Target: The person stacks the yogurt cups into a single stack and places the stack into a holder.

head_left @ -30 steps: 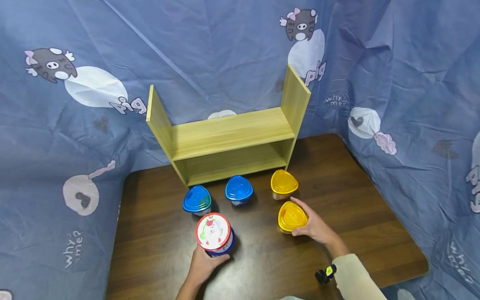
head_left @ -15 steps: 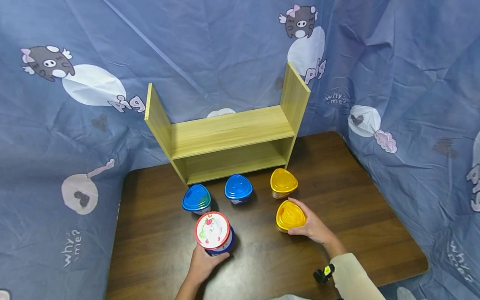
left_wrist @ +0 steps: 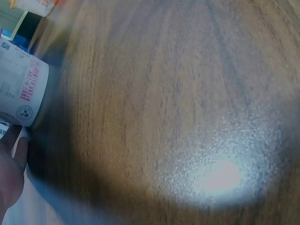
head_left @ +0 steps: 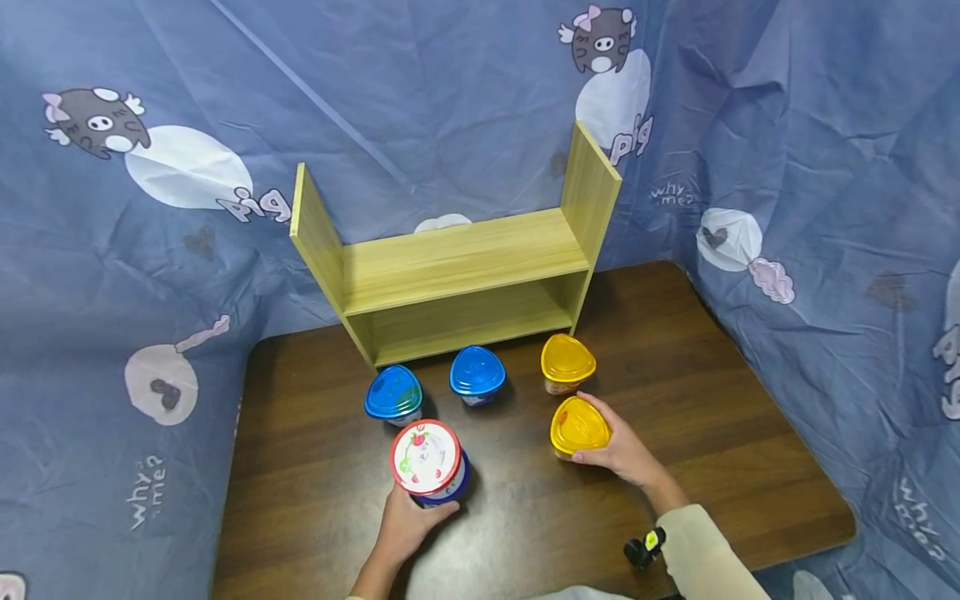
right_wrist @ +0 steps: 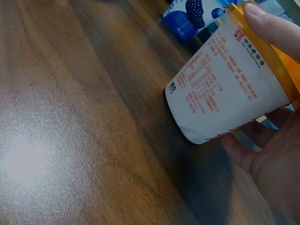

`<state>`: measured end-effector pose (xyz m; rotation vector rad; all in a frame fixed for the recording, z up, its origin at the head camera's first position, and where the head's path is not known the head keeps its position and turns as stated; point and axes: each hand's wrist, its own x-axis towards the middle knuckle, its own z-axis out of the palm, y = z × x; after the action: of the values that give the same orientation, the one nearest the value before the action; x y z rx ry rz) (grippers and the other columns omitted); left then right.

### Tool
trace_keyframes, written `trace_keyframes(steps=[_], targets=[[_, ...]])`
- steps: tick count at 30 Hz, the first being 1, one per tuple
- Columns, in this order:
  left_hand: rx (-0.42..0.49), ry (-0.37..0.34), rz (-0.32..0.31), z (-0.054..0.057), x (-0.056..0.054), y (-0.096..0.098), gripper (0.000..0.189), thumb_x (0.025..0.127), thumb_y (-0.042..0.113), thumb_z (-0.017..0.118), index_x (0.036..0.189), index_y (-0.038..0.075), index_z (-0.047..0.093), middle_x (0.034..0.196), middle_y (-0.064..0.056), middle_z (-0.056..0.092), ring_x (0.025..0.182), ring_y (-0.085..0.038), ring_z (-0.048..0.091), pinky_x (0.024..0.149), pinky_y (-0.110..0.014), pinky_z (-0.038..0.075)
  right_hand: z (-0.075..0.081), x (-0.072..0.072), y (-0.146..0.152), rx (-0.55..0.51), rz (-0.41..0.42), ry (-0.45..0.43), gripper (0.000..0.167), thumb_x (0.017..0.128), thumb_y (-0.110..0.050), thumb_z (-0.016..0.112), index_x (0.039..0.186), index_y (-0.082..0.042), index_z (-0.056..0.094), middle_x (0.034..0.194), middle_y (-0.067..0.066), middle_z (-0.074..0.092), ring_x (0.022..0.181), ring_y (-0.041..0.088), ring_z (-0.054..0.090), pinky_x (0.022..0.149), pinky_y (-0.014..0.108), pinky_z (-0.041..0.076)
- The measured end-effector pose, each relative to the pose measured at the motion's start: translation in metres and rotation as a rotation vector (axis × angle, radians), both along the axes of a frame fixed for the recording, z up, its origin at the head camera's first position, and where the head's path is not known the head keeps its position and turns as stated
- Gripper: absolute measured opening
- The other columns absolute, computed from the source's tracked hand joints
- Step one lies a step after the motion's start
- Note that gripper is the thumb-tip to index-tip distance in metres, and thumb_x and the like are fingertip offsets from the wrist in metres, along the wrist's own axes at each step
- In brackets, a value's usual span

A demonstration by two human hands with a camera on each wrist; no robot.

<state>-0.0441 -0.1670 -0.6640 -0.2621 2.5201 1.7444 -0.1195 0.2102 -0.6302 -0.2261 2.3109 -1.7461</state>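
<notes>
In the head view, my left hand (head_left: 405, 523) holds a round tub with a dark blue rim (head_left: 452, 492). On top of it sits a round tub with a red-edged white lid (head_left: 425, 457) printed with strawberries. The left wrist view catches a white, pink-printed tub (left_wrist: 21, 82) with my fingers at its base. My right hand (head_left: 626, 446) grips a yogurt cup with a rounded-triangular yellow lid (head_left: 579, 425); in the right wrist view the thumb (right_wrist: 267, 21) lies over the lid's edge, with fingers beneath the white cup wall (right_wrist: 220, 89).
Two blue-lidded cups (head_left: 394, 392) (head_left: 477, 372) and another yellow-lidded cup (head_left: 567, 360) stand in a row before a wooden shelf (head_left: 465, 258). The brown table (head_left: 720, 417) ends at a patterned blue cloth (head_left: 810, 167) behind and at the sides.
My right hand has shifted the yellow-lidded cup slightly to the left. The left hand keeps its place at the stacked tubs.
</notes>
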Motion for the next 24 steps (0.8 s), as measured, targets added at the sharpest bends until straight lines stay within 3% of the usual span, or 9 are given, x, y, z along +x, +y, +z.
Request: trace_keyframes(steps=[6,11,16,24], targets=[[-0.007,0.027,0.014,0.001,0.002,0.001,0.1,0.062,0.02,0.098,0.142,-0.002,0.042,0.135,-0.02,0.058,0.124,-0.039,0.056,0.104,-0.059,0.043,0.0,-0.003,-0.006,0.023,0.015,0.033,0.101,0.071,-0.013,0.093,0.155,-0.014,0.036,0.148,0.015,0.049,0.126,0.031,0.05,0.107,0.044,0.038],[-0.006,0.038,0.021,0.0,0.002,0.002,0.099,0.062,0.02,0.098,0.141,-0.001,0.043,0.134,-0.019,0.059,0.123,-0.037,0.056,0.104,-0.059,0.044,0.005,-0.004,-0.013,0.013,0.022,0.042,0.101,0.072,-0.014,0.092,0.155,-0.013,0.036,0.146,0.015,0.05,0.124,0.032,0.051,0.106,0.047,0.039],[0.008,0.034,0.023,0.001,0.002,0.004,0.098,0.062,0.019,0.098,0.142,0.0,0.044,0.134,-0.018,0.06,0.124,-0.036,0.057,0.105,-0.057,0.043,0.019,-0.004,-0.022,0.018,0.046,0.041,0.101,0.072,-0.018,0.093,0.155,-0.012,0.035,0.145,0.011,0.05,0.124,0.032,0.052,0.106,0.054,0.038],[-0.003,0.03,0.013,0.0,0.0,0.006,0.099,0.062,0.022,0.098,0.142,0.001,0.043,0.135,-0.018,0.059,0.125,-0.036,0.056,0.105,-0.057,0.043,0.046,-0.006,-0.04,0.023,0.068,0.102,0.101,0.069,-0.018,0.094,0.153,-0.015,0.039,0.143,0.009,0.052,0.119,0.031,0.054,0.102,0.052,0.041]])
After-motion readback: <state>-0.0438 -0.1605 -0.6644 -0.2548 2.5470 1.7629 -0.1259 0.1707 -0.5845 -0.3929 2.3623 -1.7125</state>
